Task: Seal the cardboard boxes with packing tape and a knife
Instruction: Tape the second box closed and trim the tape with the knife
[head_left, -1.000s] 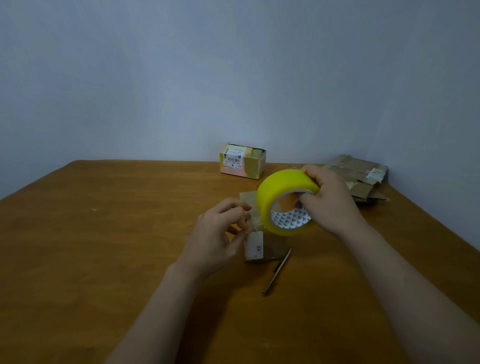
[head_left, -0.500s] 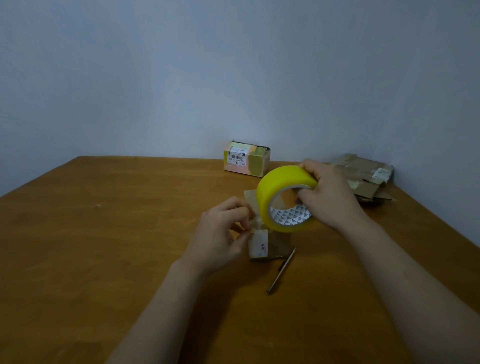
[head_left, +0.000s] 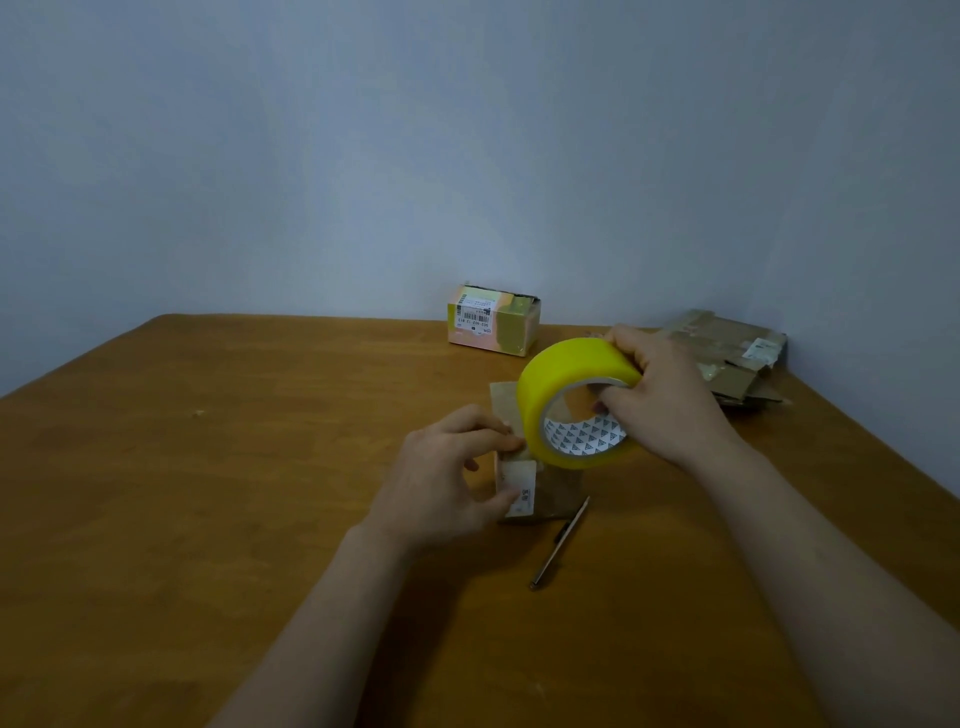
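The small brown cardboard box (head_left: 563, 493) is pinched in the curled left hand (head_left: 441, 478); above it the yellow packing-tape roll (head_left: 566, 369) is gripped in the right hand (head_left: 670, 405). Were the roll pulled unevenly, the box (seemingly light) could be dragged askew.

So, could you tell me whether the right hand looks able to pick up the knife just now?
Probably not yet. The right hand grips the yellow tape roll, so its fingers are taken. The knife lies uncovered beside the small box, so setting the roll down should free the way.
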